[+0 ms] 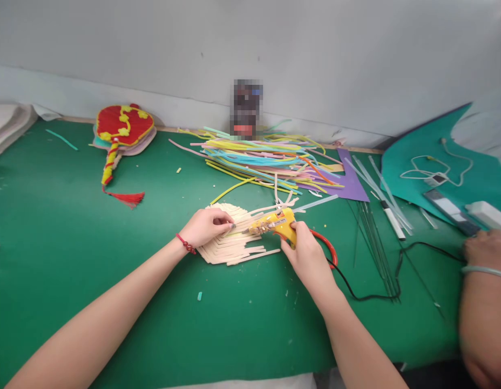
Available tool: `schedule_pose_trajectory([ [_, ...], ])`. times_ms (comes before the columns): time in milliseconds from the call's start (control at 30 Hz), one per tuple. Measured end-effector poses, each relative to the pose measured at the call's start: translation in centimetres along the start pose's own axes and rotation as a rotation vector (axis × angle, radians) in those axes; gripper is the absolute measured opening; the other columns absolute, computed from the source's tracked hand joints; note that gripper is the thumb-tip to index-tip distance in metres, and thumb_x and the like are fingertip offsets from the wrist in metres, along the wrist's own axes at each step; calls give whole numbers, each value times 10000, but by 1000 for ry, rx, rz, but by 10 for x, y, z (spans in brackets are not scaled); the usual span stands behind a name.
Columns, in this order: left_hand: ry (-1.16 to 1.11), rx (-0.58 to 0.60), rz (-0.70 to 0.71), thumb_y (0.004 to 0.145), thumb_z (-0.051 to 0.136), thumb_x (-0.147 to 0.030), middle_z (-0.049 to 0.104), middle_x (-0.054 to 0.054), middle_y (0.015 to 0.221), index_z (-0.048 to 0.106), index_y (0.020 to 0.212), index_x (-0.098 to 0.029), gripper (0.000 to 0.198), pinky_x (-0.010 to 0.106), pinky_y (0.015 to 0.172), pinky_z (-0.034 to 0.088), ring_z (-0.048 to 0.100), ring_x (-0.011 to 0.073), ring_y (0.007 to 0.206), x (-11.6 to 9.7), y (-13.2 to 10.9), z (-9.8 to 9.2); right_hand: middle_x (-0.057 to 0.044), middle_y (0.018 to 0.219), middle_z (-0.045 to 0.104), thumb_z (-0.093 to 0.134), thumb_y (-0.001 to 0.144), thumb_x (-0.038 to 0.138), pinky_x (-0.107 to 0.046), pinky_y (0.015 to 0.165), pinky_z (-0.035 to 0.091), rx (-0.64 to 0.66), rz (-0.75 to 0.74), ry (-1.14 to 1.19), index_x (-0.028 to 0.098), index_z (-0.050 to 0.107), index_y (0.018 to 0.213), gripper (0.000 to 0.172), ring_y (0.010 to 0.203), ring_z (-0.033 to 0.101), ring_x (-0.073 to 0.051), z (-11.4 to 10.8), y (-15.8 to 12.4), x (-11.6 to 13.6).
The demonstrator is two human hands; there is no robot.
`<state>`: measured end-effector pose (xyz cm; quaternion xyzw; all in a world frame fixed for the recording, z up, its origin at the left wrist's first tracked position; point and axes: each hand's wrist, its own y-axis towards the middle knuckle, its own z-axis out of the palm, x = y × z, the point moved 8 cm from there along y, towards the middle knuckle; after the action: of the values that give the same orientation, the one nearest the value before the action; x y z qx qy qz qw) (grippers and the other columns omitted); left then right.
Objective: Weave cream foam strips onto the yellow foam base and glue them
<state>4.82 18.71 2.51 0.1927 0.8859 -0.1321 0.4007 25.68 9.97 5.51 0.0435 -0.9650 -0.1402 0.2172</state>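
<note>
My right hand [309,251] is wrapped round the handle of a yellow hot glue gun [289,221], with a clear glue stick [323,202] coming out of its back. The nozzle points left, low over a cream fan-shaped piece [212,251] built from fuzzy chenille stems laid side by side. My left hand [213,224] rests on the piece's upper part, thumb and fingers pinched close to the nozzle. What is between those fingertips is too small to make out. Loose stem ends stick out on the right. Scissors with red-orange handles [329,248] lie partly hidden behind my right hand.
Colourful chenille stems [250,156] are heaped at the back. A red and yellow fan [123,127] with a tassel lies back left. Glue sticks [386,192], a marker [393,220], green wires [376,248] and a black cord [367,298] lie right, near another person's arm [483,302].
</note>
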Motion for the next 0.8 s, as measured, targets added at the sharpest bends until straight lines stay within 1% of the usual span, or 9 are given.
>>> schedule_pose_trajectory([
  [233,-19,1,-9,721,582,-320,735,-7,804,721,770,-218,179,245,657,470,630,149,692,2,0,1,-81,879,592,454,867,288,-330,653,478,6,51,-17,219,433,947,108,820,616,-249,-6,1,-9],
  [500,-11,5,-10,717,586,-330,735,-8,798,722,768,-223,180,245,656,467,622,151,698,0,-1,0,-81,863,599,446,838,281,-330,651,466,-26,79,-57,223,436,927,107,793,610,-248,-11,1,-17],
  [600,-9,7,-13,715,589,-325,733,-8,794,723,767,-223,176,242,652,466,617,150,697,0,-1,0,-82,850,605,452,827,292,-328,650,464,-16,100,-62,224,437,916,113,788,615,-250,-10,1,-19],
  [700,-4,2,-11,716,591,-320,729,-12,778,721,752,-225,165,240,645,466,612,147,683,-1,-1,-1,-91,869,622,474,808,331,-332,647,464,-25,141,-30,224,444,912,152,790,624,-255,-10,2,-25],
  [800,-1,1,-3,719,590,-315,726,-15,769,721,741,-227,160,239,648,467,612,146,682,-2,-1,-1,-77,871,645,557,739,407,-328,632,464,16,240,69,229,455,901,260,753,635,-246,-11,6,-43],
])
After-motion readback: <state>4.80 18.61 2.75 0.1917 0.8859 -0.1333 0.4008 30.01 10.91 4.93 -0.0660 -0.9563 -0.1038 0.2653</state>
